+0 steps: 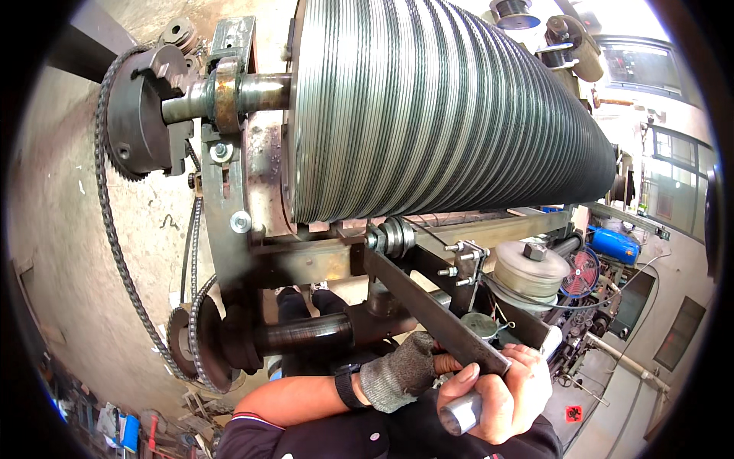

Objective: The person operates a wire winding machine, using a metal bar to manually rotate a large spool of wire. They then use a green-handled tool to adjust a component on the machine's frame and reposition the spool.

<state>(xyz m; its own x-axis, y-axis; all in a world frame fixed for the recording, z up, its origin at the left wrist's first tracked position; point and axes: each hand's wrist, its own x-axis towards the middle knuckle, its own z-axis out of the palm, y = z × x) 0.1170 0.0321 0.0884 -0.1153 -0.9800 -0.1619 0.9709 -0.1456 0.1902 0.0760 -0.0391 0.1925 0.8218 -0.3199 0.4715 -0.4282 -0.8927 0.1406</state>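
Observation:
My right hand, bare, is wrapped round a round metal tube at the near end of a flat steel bar. The tube's cut end sticks out below my thumb. Close beside it, under the bar, my left hand wears a grey fingerless glove. Its fingers are curled in, and whatever they hold is hidden by the bar and my right hand. A black watch is on my left wrist. Beyond the bar stand a pale wheel and a small bracket with bolts.
A large drum wound with wire or strip spans the top. Left of it are a dark chuck, a drive chain and a sprocket. A thick shaft runs below. A red fan and blue tank stand at right.

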